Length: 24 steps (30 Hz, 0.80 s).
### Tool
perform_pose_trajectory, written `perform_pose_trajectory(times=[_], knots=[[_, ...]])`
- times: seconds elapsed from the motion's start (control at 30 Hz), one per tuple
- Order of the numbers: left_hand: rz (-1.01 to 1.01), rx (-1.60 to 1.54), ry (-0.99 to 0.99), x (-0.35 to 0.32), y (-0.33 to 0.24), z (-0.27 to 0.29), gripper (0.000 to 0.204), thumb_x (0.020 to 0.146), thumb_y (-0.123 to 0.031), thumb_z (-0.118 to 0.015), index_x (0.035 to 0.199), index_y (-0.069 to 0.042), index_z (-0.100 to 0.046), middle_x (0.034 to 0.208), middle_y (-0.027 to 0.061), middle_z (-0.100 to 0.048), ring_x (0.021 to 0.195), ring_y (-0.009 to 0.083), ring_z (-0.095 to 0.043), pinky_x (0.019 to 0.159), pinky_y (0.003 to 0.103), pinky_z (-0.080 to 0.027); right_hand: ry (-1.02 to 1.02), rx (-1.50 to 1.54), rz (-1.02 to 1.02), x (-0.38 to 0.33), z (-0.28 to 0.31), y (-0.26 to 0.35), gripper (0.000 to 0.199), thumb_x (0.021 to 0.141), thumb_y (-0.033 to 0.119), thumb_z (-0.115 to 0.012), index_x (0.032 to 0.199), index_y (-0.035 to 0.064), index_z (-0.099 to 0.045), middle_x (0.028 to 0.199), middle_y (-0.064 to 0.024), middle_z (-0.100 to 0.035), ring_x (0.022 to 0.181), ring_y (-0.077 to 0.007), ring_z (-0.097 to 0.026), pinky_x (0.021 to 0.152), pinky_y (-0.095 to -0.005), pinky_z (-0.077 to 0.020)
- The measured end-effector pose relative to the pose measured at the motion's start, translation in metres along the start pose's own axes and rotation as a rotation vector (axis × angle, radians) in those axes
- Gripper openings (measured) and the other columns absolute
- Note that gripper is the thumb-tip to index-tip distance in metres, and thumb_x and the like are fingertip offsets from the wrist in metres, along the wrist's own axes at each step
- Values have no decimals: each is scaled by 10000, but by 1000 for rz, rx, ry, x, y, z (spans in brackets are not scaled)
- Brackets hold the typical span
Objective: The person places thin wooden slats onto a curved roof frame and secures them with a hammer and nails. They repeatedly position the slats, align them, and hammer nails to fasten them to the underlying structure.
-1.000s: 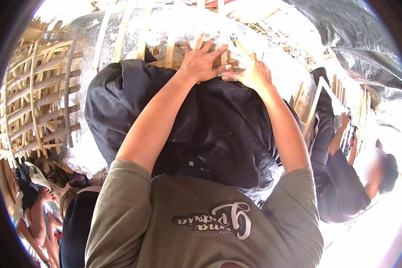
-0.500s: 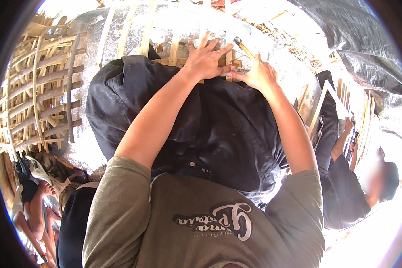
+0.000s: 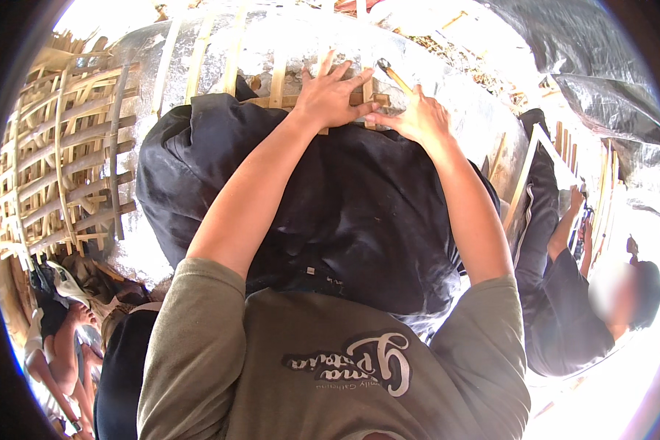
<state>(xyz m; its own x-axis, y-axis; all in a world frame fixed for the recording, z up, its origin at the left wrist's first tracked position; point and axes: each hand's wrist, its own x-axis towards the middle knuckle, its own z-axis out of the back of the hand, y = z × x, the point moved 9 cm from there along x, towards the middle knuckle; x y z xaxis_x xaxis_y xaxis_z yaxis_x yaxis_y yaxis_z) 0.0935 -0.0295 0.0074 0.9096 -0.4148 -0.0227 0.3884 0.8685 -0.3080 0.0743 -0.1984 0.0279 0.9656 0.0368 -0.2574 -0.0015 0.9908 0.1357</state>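
My left hand lies with fingers spread over a frame of pale wooden slats. Close beside it is my right hand, its thumb stretched toward the left thumb. A slim tool with a yellow handle and dark tip sticks out from the right hand, pointing up and left. I cannot make out its exact kind, and its lower end is hidden in the palm. Both hands touch a crosspiece of the frame. My legs in dark cloth are bent beneath my forearms.
A woven lattice of bamboo strips stands at the left. To the right, another person in dark clothes handles slats. Black plastic sheeting hangs at the upper right. Someone's bare limbs show at the lower left.
The slats and both hands have shifted slightly left in the picture. My hands keep nearly the same pose, and the tool stays in the right one.
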Motion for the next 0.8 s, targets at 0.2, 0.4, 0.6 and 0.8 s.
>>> perform_pose_trajectory(times=[0.2,0.4,0.6,0.8], knots=[[-5,-2,-41,-4,-2,7,753,886,-774,-524,1539,-419,-403,1604,144,-389,1533,389,-230,1166,718,-219,-6,-8,-2,-1,1,0,1170,589,896,-715,1571,380,-343,1317,-206,-630,1100,-416,-686,947,-560,-538],[-8,5,-68,-4,-2,10,739,893,-764,-523,1537,-421,-405,1602,148,-390,1524,386,-258,1163,723,-220,-50,-10,15,2,-2,-3,1161,603,880,-725,1572,370,-342,1292,-212,-643,1032,-401,-714,919,-541,-555],[-10,20,-48,-6,-8,12,743,894,-760,-526,1545,-430,-384,1608,148,-379,1495,386,-329,1169,722,-216,-87,9,86,-2,5,3,1192,604,857,-751,1575,299,-343,1143,-228,-701,1002,-389,-724,904,-526,-562],[-5,28,-50,-7,-6,14,749,899,-779,-485,1546,-417,-383,1598,153,-396,1462,373,-396,1170,718,-223,-94,30,69,-9,14,10,1280,568,862,-769,1484,37,-424,987,-251,-730,1000,-386,-725,899,-513,-562]])
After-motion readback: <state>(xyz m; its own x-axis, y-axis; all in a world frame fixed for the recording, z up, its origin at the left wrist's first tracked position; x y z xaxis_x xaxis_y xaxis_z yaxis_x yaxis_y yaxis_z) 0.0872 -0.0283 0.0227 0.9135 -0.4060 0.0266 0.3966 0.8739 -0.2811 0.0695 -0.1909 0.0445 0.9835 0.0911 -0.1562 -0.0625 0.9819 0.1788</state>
